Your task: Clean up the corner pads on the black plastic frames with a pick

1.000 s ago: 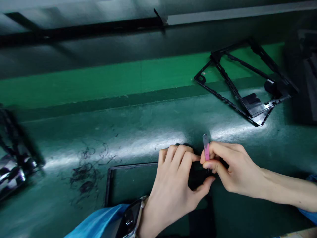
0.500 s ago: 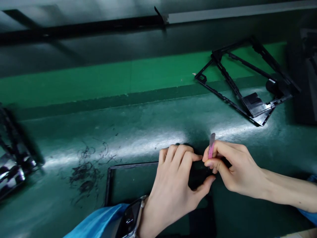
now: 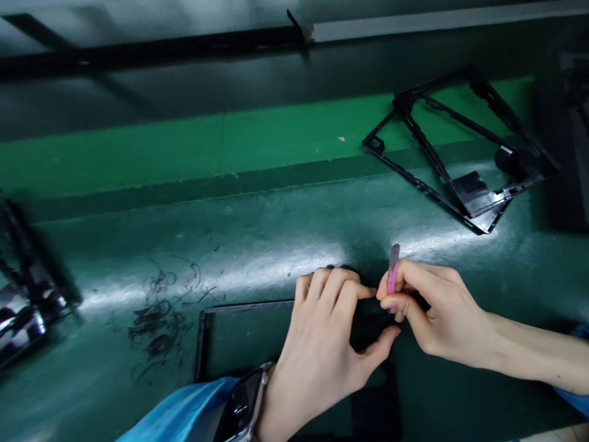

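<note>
In the head view, my left hand (image 3: 317,334) lies over the black frame (image 3: 248,306), fingers close together and bent, thumb spread away from them; my right thumb and fingertips pinch the pink tool (image 3: 392,276) upright. Its lower end is hidden by my fingers, so I can't tell whether it touches the frame. My left forefinger tip is just beside that pinch: if the tool slips, it could jab me. Uneven pressure from my left hand could skew the frame, and black shavings (image 3: 161,325) beyond its left edge could drift under.
</note>
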Action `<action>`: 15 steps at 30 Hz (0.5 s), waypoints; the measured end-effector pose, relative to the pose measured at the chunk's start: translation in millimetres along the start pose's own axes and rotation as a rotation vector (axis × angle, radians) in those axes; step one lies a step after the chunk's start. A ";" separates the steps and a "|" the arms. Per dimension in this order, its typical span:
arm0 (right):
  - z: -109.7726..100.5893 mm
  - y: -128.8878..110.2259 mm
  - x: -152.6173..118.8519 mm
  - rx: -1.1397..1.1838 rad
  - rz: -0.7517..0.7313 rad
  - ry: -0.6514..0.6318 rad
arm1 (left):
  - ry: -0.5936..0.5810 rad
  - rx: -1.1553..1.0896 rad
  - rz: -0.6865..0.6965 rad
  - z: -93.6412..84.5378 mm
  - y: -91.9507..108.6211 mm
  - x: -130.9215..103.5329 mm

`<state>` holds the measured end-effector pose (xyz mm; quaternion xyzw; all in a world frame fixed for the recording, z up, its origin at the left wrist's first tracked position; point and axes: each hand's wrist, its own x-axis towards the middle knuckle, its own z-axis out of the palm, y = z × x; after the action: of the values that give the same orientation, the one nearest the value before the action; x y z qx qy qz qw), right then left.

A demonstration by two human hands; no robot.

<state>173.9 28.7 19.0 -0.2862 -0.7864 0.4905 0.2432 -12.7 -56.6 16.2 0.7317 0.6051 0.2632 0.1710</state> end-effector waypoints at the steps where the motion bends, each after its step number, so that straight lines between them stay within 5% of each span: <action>1: -0.1 -0.2 0.3 0.005 -0.001 -0.002 | -0.003 -0.001 -0.004 0.0 -0.4 -0.1; 15: -1.7 -0.8 1.1 0.028 -0.014 -0.043 | -0.009 0.005 0.003 -0.3 0.9 0.5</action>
<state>174.1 30.2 20.5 -0.2669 -0.7865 0.5057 0.2336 -12.1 -56.3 17.0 0.7342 0.6039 0.2586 0.1715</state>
